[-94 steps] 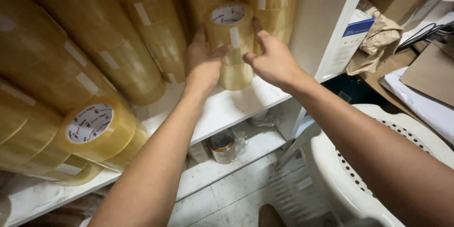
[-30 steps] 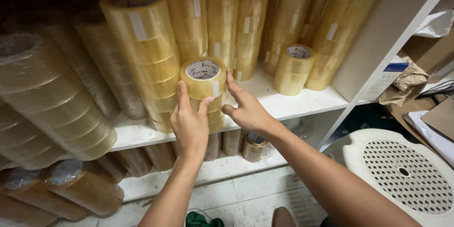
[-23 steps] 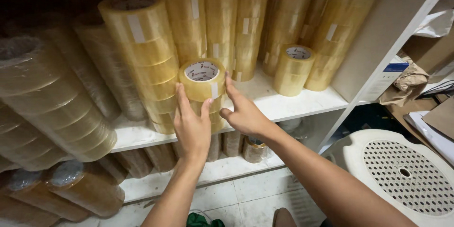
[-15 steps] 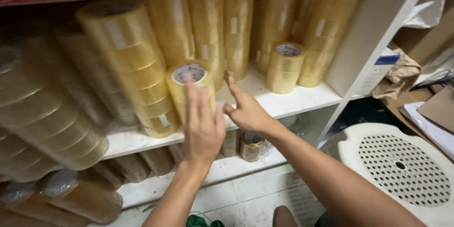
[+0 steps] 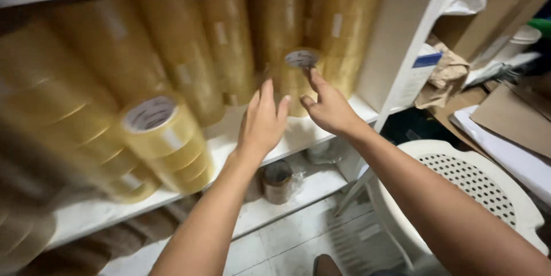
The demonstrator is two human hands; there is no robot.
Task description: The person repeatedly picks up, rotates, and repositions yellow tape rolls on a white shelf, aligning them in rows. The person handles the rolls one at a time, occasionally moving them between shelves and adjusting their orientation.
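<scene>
Stacks of clear yellowish packing tape rolls fill a white shelf (image 5: 313, 133). My left hand (image 5: 263, 121) hovers open over the shelf board, fingers spread, holding nothing. Just right of it, my right hand (image 5: 328, 108) reaches up with its fingers apart, and its fingertips touch the top of a short tape stack (image 5: 298, 80) with a white core label. Another leaning tape stack (image 5: 169, 147) rests to the left of my left arm, apart from both hands. Taller, blurred stacks stand behind both.
A white shelf upright (image 5: 404, 40) rises right of my right hand. A white perforated plastic stool (image 5: 479, 187) stands at lower right. Cardboard and crumpled brown paper (image 5: 445, 78) pile up at the far right. A brown tape roll (image 5: 277, 181) sits on the lower shelf.
Both hands let go of the leaning stack, which now sits at left, and moved right to the short stack. My right fingertips now touch its top. The view swung closer and rightward.
</scene>
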